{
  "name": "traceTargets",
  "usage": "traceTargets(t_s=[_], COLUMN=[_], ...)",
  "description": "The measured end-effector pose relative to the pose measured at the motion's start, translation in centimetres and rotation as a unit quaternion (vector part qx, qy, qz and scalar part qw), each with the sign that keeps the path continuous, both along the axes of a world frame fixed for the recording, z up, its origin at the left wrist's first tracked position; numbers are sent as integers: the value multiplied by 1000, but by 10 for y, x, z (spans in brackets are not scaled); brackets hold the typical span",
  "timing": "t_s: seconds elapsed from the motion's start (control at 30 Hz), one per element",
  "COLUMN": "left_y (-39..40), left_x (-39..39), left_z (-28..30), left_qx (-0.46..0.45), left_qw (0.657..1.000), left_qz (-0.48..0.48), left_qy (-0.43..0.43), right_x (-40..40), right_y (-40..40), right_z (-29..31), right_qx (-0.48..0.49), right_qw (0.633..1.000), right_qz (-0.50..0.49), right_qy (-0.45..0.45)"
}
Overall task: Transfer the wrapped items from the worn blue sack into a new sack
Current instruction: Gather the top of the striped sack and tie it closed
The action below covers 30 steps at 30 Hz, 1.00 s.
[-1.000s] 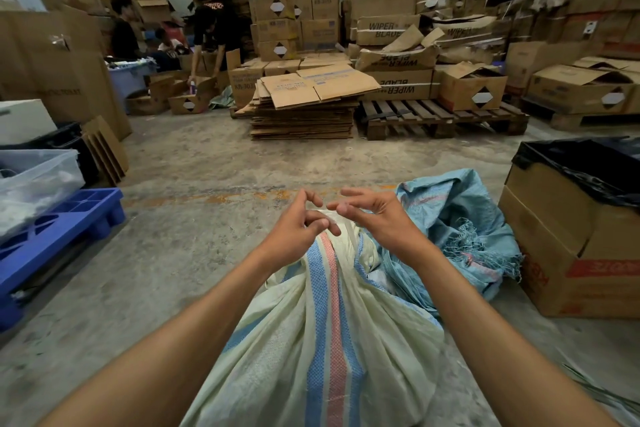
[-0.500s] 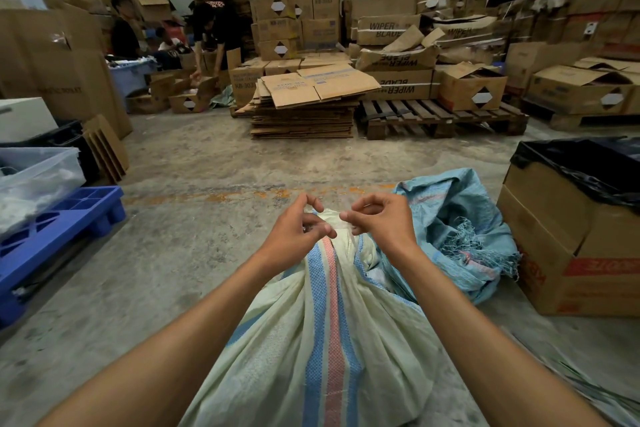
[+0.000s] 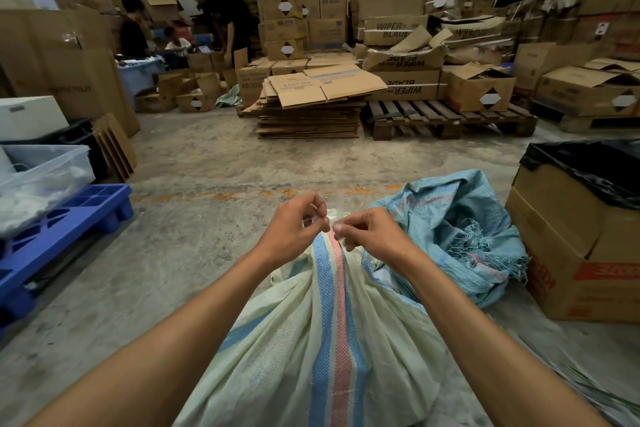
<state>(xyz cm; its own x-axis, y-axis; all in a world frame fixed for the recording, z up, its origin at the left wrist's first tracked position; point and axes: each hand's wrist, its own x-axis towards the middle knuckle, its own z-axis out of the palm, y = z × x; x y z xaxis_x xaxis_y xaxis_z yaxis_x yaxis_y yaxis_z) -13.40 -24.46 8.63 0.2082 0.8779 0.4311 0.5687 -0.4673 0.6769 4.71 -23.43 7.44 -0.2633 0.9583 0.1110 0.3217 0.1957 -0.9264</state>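
Note:
A full cream woven sack (image 3: 311, 340) with blue and red stripes lies on the floor in front of me, its mouth bunched together at the far end. My left hand (image 3: 294, 230) and my right hand (image 3: 372, 234) meet at that bunched neck, fingers curled, each pinching a thin pale tie strand (image 3: 339, 204) that sticks up between them. The worn blue sack (image 3: 457, 236) lies crumpled and frayed just right of the neck, looking mostly flat. No wrapped items show.
A cardboard box (image 3: 568, 253) lined with black plastic stands at the right. A blue plastic pallet (image 3: 52, 239) with a clear bin sits at the left. Flattened cartons (image 3: 311, 104), a wooden pallet (image 3: 450, 118) and stacked boxes fill the back, where people work.
My hands went from loosely spread above the sack's neck to closed together on it, pinching the tie strand. A person at the back straightened up.

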Motion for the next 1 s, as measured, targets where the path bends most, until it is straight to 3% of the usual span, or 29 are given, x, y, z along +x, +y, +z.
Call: traceTargets(t_s=[0.1, 0.33, 0.5, 0.63, 0.77, 0.9, 1.0], left_y=[2, 4, 4, 8, 15, 21, 17], left_x=[-2, -5, -3, -3, -7, -13, -14], left_z=[1, -3, 0, 5, 6, -2, -8], left_qx=[-4, 1, 51, 98, 128, 138, 93], left_qw=[1000, 999, 993, 982, 970, 959, 960], left_qz=[-4, -24, -48, -65, -56, -36, -20], left_qy=[-1, 39, 96, 146, 199, 244, 263], right_x=[-5, -3, -4, -4, 0, 5, 11], right_y=[2, 6, 8, 7, 6, 3, 5], right_z=[-3, -5, -8, -9, -4, 0, -1], right_qx=[22, -44, -44, 7, 1, -89, -206], right_qw=[999, 977, 977, 995, 999, 988, 962], right_qz=[-33, -98, -138, -80, 46, 121, 152], right_qy=[3, 183, 156, 50, -17, 21, 94])
